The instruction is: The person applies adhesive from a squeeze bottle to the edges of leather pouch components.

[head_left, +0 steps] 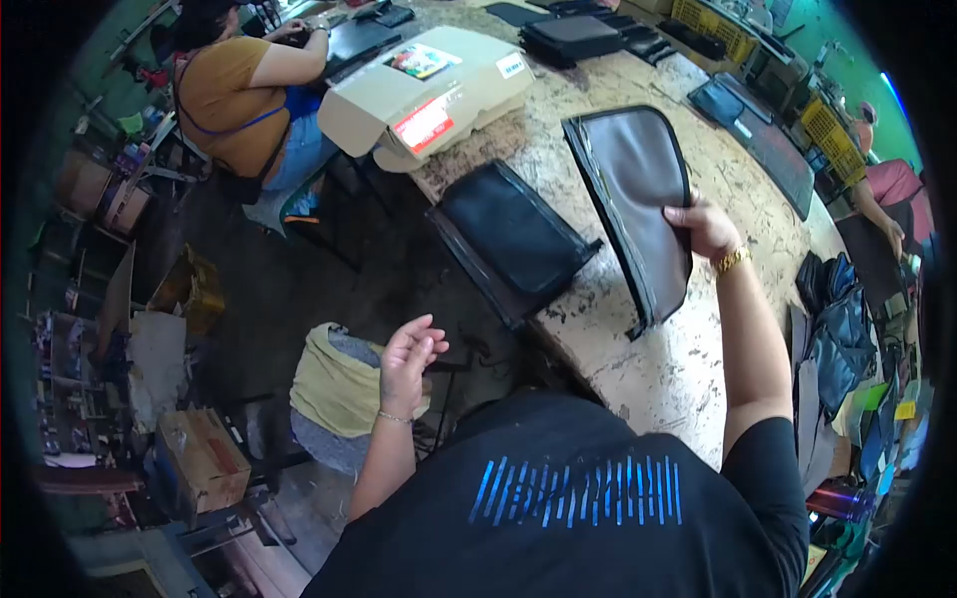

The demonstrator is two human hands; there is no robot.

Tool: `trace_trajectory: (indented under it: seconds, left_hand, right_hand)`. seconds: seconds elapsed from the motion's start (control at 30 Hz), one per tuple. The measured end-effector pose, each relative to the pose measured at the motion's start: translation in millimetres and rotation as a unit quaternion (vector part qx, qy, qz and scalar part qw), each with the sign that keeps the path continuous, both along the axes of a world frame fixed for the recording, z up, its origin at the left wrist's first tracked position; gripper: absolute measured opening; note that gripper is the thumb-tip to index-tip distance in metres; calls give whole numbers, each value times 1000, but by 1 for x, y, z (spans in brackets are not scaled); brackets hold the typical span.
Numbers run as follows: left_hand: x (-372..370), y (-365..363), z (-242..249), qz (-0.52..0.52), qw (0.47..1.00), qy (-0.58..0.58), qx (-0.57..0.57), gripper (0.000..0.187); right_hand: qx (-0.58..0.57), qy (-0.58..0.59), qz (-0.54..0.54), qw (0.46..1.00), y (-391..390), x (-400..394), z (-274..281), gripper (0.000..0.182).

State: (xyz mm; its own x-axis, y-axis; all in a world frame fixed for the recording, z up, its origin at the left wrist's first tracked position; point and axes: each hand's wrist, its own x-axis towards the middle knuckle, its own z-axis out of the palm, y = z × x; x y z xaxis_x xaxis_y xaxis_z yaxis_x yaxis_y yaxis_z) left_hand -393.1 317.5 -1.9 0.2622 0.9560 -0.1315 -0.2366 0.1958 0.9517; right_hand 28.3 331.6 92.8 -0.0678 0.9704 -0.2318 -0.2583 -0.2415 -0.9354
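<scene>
Black shirt (558, 439) nearest the camera, striped in blue. In the right hand (710, 227), pinched between thumb and fingers at its curved edge: 1 brown piece (638, 169), over the surface (688, 374); whether raised or resting, impossible to tell. Left hand (405, 361) empty, fingers loosely curled, out past the surface's edge, near a yellow cloth (334, 384). Beside the brown piece, 1 black piece (508, 229), lying partly over that edge. Seemingly done: black trim around the brown piece, with a zipper-like strip down its straighter side. Possibly left: tidying the strip's protruding lower end. Farther off, past the cardboard box (478, 65), a stack of dark pieces (570, 40), apparently similar; degree of finish unclear.
</scene>
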Motion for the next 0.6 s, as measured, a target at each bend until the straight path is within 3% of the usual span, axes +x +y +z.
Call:
trace_trajectory:
  seconds: [0.13,0.2,0.23,0.3,0.37,0.43,0.5,0.57,0.6]
  left_hand:
    - [-6,-2,2,22,999,21,20,25]
    - [-10,7,14,43,996,34,72,23]
    - [-5,13,35,44,995,35,78,23]
    - [14,27,96,16,925,158,346,20]
    - [45,34,155,-48,814,253,521,20]
    - [84,39,187,-72,702,324,631,25]
    - [123,42,194,-73,667,361,648,24]
    - [152,48,191,-128,627,484,597,23]
    - [163,52,194,-128,626,482,599,23]
  right_hand:
    - [25,7,-16,1000,6,7,2,26]
    - [-7,-163,36,986,12,24,3,19]
    - [-23,-301,74,951,8,3,37,17]
    - [97,-504,217,830,24,3,45,20]
    - [81,-548,242,796,29,-32,74,21]
    - [180,-655,327,658,36,-56,90,21]
    - [187,-670,340,632,42,-74,100,21]
    - [194,-725,353,559,43,-88,108,20]
    - [198,-733,348,550,42,-93,114,20]
